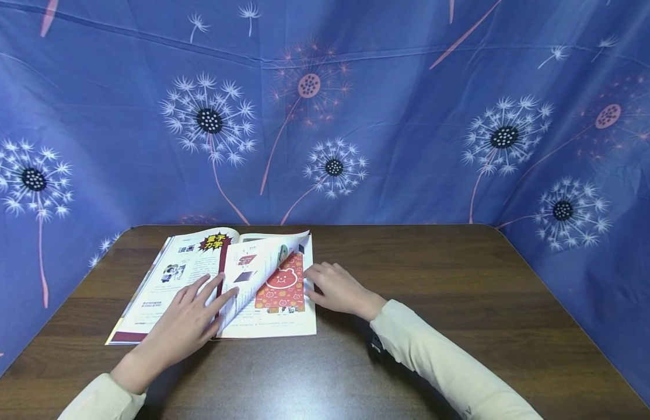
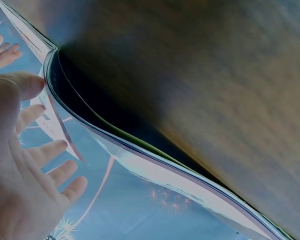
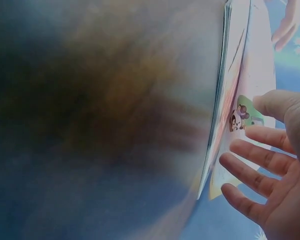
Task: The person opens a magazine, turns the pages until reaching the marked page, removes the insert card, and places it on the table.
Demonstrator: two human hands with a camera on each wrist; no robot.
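An open magazine (image 1: 162, 306) lies on the table, its left page printed with text and small cartoons. One page (image 1: 248, 262) on its right half is partly raised and curls leftward. Beneath that page shows a red-orange card (image 1: 280, 296) with a bear face, flat on the right page. My left hand (image 1: 185, 318) rests with fingers spread across the inner fold, fingertips on the raised page. My right hand (image 1: 339, 290) is at the magazine's right edge, beside the card. In the right wrist view, the right hand's fingers (image 3: 247, 175) are extended and spread.
The brown wooden table (image 1: 435, 280) extends to the right of the magazine and in front of it. Behind stands a blue cloth (image 1: 398, 134) with dandelion prints. A small dark object (image 1: 376, 343) sits under the right wrist.
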